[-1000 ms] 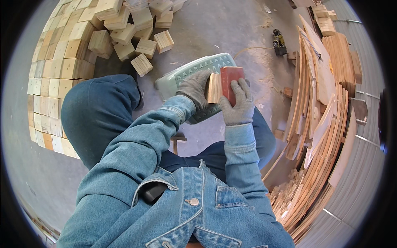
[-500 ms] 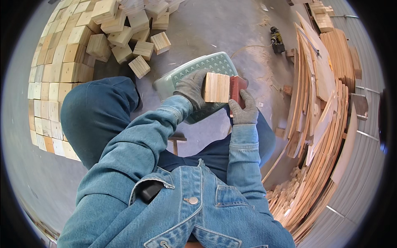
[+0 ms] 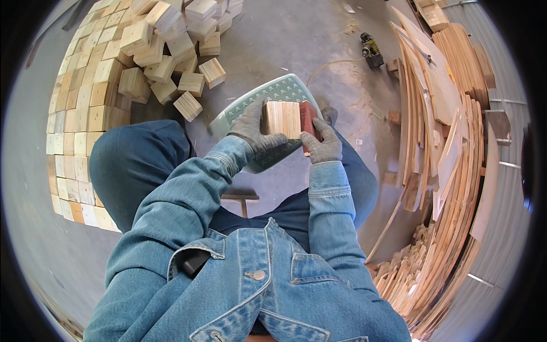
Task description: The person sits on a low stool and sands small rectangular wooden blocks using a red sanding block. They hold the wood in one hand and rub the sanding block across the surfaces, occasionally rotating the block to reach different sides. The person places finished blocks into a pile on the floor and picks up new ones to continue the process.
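In my gloved left hand point(image 3: 254, 126) I hold a pale wooden block point(image 3: 281, 119) with a striped, layered-looking face turned up. The left thumb lies along the block's near side, and the other fingers are mostly hidden behind it. My gloved right hand point(image 3: 324, 142) grips a red-brown sanding block point(image 3: 309, 121), which rests flat against the right side of the wooden block. Both are held over a pale green plastic step stool point(image 3: 272, 91) with a dimpled top, between my knees.
Stacked wooden blocks point(image 3: 80, 131) form a large pile at the left, with several loose blocks point(image 3: 187, 106) beside it. A yellow-black cordless drill point(image 3: 371, 51) lies on the floor ahead. Long boards and offcuts point(image 3: 450, 188) lean along the right by a corrugated wall.
My view has shifted a little, so the held blocks appear farther left. The left thumb now shows along the wooden block's near side. Both hands keep their hold.
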Demonstrator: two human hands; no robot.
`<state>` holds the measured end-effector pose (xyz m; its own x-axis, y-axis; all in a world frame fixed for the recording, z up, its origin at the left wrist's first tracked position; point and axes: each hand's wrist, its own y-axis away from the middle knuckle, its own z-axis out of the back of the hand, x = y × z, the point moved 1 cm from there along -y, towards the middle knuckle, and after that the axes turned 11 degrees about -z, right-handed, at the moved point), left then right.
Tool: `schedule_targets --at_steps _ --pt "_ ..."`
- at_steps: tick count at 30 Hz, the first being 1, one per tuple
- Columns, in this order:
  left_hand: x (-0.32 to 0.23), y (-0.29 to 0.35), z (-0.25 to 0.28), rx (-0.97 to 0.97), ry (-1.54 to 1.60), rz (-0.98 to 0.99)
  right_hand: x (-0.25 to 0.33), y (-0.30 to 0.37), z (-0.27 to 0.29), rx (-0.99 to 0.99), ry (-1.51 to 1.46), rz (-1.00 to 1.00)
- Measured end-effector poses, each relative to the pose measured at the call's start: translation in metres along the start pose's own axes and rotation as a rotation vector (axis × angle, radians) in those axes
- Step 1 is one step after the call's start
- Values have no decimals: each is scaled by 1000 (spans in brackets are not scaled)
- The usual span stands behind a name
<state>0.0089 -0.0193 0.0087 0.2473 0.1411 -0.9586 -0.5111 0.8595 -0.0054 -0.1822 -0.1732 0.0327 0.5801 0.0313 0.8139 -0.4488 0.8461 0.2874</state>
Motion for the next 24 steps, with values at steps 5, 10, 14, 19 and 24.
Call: schedule_targets --at_steps 5,10,14,19,24 --pt "15 1 -1 -18 5 43 -2 -4 -3 29 5 -6" --pt "5 1 -4 6 66 70 -1 -3 -2 51 -24 -10" --pt "-16 0 3 -12 76 15 1 -3 -2 81 -146 -1" --pt "-17 -5 4 -81 206 -39 10 -3 -3 97 -294 3" --pt "-3 0 -2 -88 -3 -55 21 6 3 35 -198 -12"
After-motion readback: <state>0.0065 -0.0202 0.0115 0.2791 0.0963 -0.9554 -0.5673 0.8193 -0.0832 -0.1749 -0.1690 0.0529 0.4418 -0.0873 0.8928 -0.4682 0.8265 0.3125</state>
